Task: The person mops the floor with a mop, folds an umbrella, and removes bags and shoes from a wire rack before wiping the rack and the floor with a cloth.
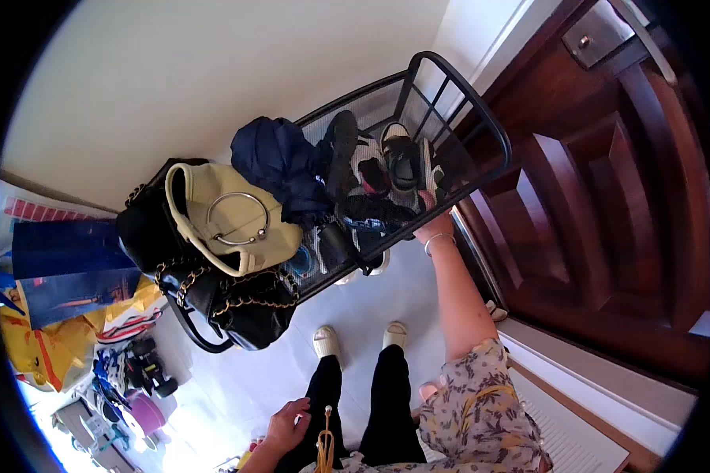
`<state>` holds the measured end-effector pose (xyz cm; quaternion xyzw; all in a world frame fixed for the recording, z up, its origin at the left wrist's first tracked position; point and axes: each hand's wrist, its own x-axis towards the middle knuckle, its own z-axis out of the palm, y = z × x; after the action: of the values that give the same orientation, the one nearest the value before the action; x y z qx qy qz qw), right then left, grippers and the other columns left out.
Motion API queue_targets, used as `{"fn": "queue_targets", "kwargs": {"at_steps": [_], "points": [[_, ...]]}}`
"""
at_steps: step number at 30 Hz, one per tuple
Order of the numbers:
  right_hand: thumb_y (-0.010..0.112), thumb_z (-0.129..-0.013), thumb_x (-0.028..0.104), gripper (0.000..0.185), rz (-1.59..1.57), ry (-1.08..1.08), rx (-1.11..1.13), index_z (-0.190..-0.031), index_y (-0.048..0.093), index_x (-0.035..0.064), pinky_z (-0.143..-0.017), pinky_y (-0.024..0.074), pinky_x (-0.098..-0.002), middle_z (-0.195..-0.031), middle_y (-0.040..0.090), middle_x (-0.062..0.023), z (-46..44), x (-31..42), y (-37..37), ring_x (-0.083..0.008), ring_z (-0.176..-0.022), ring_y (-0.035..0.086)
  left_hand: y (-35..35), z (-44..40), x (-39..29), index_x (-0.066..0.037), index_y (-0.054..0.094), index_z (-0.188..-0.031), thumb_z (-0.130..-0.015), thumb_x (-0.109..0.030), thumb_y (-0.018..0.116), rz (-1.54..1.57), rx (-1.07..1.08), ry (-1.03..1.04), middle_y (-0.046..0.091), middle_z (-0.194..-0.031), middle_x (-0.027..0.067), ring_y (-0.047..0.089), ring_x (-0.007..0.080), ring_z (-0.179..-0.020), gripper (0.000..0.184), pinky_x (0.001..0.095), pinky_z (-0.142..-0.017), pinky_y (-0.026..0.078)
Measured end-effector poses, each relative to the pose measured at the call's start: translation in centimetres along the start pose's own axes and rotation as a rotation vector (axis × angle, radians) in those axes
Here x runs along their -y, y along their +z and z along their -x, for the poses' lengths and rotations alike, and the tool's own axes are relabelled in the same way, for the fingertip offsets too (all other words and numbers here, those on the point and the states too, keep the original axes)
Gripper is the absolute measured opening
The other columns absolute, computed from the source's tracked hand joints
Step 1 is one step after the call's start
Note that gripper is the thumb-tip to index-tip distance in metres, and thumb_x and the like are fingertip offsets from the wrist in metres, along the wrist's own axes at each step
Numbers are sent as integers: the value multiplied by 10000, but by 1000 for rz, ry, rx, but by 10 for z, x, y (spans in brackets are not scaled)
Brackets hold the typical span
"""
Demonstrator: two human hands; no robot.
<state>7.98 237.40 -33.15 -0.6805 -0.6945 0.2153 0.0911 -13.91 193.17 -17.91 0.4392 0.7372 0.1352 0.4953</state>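
My right hand (pixel 434 225), with a bracelet at the wrist, is closed at the near rim of a black metal rack (pixel 485 180); the rim hides part of the fingers. Right beside it lies a dark shoe (pixel 377 211), among several other shoes such as a black-and-white sneaker (pixel 401 158). Low in front of my body, my left hand (pixel 289 426) hangs with loosely bent fingers and holds nothing. On the rack's left part rest a cream bag (pixel 280 236) with a metal ring handle, a black bag (pixel 252 322) with gold chains, and a bundled navy cloth item (pixel 272 162).
A dark red wooden door (pixel 584 205) stands at the right. Shopping bags (pixel 75 256), a yellow bag (pixel 43 347) and a toy vehicle (pixel 150 370) are at the left. My light slippers (pixel 326 342) are on the pale floor (pixel 244 394) below the rack.
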Motion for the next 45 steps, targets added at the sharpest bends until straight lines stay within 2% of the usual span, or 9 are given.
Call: {"fn": "queue_targets", "kwargs": {"at_steps": [5,11,19,25,29,30,35,43,45], "points": [[617,-756,259,347,250,-71,91,-1086,597,152,-860,484,-414,-1277,377,-220,-9,1,15,-390,-1011,558,-2,-28,2,-25,554,-1110,-827,-68,570,-72,-6,123,641,-945,137,648,233,-787,286,332,-710,513],[651,-680,209,302,-47,35,-69,-979,617,211,-719,502,-452,-1131,425,-216,66,-26,-24,-388,-839,595,34,-43,-17,-43,580,-1079,-806,-57,559,-143,-192,99,629,-927,147,633,292,-819,275,377,-725,511],[677,-635,201,258,-87,102,-169,-884,613,190,-705,490,-477,-1143,442,-276,232,-224,34,-438,-854,563,96,-148,-95,-48,453,-1256,-777,-122,618,-398,-331,450,530,-1183,175,493,348,-1092,512,417,-934,392],[602,-692,288,225,55,602,176,-888,659,193,-709,506,-445,-757,642,-165,302,-360,157,-367,-814,613,96,-317,-156,-121,385,-1333,-770,-165,627,-576,-722,725,388,-1300,208,416,395,-1153,615,456,-972,350],[600,-693,236,185,103,771,147,-853,627,146,-749,491,-450,-891,626,-196,315,-411,225,-378,-863,601,86,-406,-163,-196,399,-1338,-773,-205,635,-752,-858,629,421,-1287,194,420,385,-1173,613,502,-973,336],[621,-717,192,241,76,780,193,-947,633,121,-708,513,-434,-1111,435,-223,317,-423,235,-378,-762,604,84,-421,-166,-205,394,-1341,-771,-234,647,-784,-883,604,482,-1227,162,469,356,-1125,624,499,-939,356],[612,-734,176,224,207,690,107,-948,637,116,-745,509,-432,-1157,384,-231,324,-441,280,-378,-843,599,75,-467,-163,-192,490,-1248,-745,-299,690,-797,-976,594,636,-948,68,608,270,-893,552,452,-820,412],[640,-736,340,457,259,664,568,-1135,565,130,-904,446,-435,-1356,361,-239,314,-464,293,-382,-1055,542,135,-384,-143,-127,539,-731,-620,-175,626,-548,-843,1516,488,-620,11,525,204,-594,149,345,-573,381],[596,-765,434,548,276,361,421,-1197,525,104,-871,455,-432,-1293,462,-178,296,-481,278,-358,-1040,554,174,-343,-123,-136,520,-700,-620,-201,577,-626,-660,1615,463,-651,-8,489,160,-629,118,310,-586,346]]}}
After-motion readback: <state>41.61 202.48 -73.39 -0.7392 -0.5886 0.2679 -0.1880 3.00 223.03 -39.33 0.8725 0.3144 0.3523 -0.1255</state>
